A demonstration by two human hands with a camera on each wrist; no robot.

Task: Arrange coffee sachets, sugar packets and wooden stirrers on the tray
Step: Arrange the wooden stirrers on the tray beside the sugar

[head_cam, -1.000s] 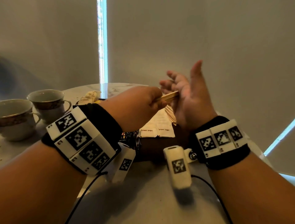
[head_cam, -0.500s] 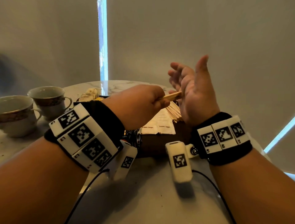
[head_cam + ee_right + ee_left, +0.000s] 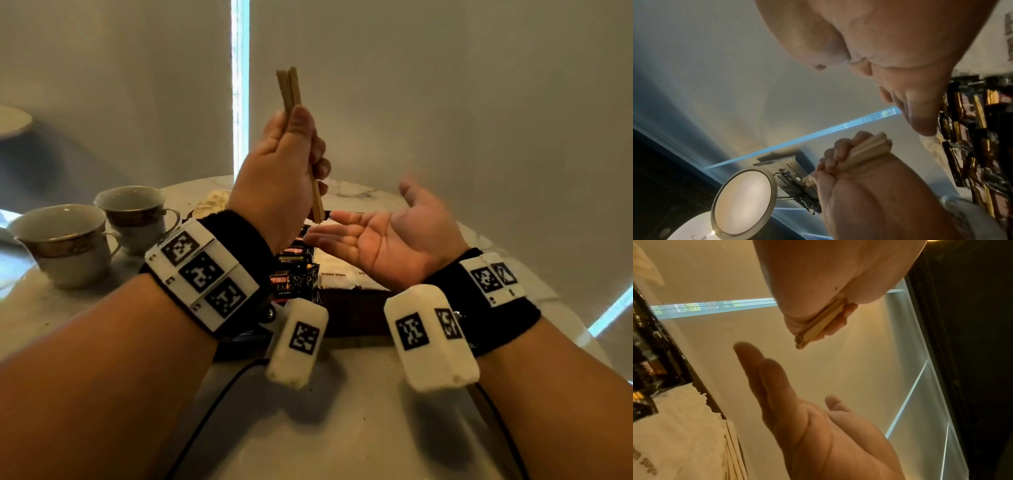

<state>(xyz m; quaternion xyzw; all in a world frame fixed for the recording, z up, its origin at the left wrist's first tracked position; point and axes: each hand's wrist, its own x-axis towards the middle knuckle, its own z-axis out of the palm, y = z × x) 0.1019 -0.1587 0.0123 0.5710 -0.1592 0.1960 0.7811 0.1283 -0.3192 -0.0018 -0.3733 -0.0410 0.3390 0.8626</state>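
Note:
My left hand [image 3: 298, 150] grips a bundle of wooden stirrers [image 3: 289, 87] and holds it upright above the tray; the left wrist view shows the stirrers [image 3: 821, 323] pinched between thumb and fingers. My right hand [image 3: 373, 236] lies open, palm up, just below and right of the bundle's lower end, holding nothing. Under both hands sits the dark brown tray [image 3: 356, 317] with black coffee sachets [image 3: 293, 277] on its left and white brown-sugar packets [image 3: 337, 274] beside them. The right wrist view shows the stirrers [image 3: 867, 151] in the left fist and the sachets [image 3: 980, 129].
Two white cups with dark gold bands [image 3: 65, 240] [image 3: 135, 214] stand on the marble table [image 3: 342, 428] at the left. A crumpled pale wrapper [image 3: 214, 202] lies behind the tray. Black cables run from the wrist cameras across the table's near side.
My left hand has lifted the stirrer bundle from level to upright. My right hand has dropped from an upright pose beside the sticks to lie palm up beneath them.

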